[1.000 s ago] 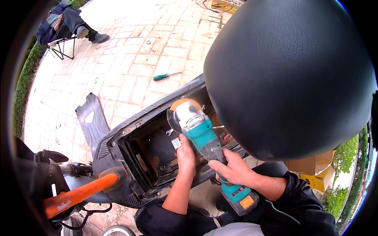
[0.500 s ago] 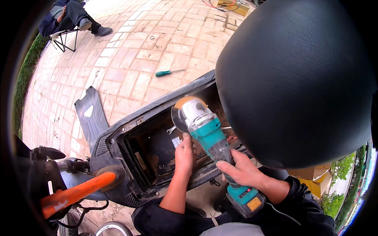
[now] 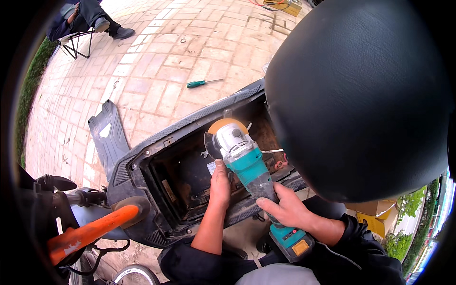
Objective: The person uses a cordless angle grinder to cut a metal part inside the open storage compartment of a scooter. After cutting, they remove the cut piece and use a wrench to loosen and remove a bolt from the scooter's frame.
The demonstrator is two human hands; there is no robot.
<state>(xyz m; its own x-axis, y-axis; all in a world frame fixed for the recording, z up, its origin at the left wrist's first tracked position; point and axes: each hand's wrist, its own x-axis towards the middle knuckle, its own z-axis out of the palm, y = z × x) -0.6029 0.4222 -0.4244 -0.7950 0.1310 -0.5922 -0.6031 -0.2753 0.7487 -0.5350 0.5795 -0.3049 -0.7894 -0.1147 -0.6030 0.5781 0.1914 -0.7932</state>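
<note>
A teal and grey cordless angle grinder [image 3: 249, 171] slants over the open floor compartment [image 3: 185, 128] of a scooter. My right hand [image 3: 289, 209] is wrapped round its grey body, just above the battery. My left hand [image 3: 220, 187] is closed against the left side of the grinder's head, thumb up by the dark guard; its fingers are mostly hidden. The yellowish disc [image 3: 223, 124] looks blurred, near the compartment's far wall. Down inside lie a small wrench [image 3: 204, 154] and a white label [image 3: 211, 167]. A pale cable and reddish wire ends [image 3: 281, 162] show to the grinder's right.
A large black seat [image 3: 356, 99] bulks on the right. At left are an orange bar [image 3: 95, 232] and a grey floor panel [image 3: 108, 135] on the paving. Beyond the scooter lies a green-handled screwdriver [image 3: 195, 84]. A person [image 3: 88, 16] sits on a folding stool, far left.
The grinder's head has shifted slightly left and nearer to me, with both hands keeping their hold. More of the disc and of the wire ends shows now. The view has moved a little.
</note>
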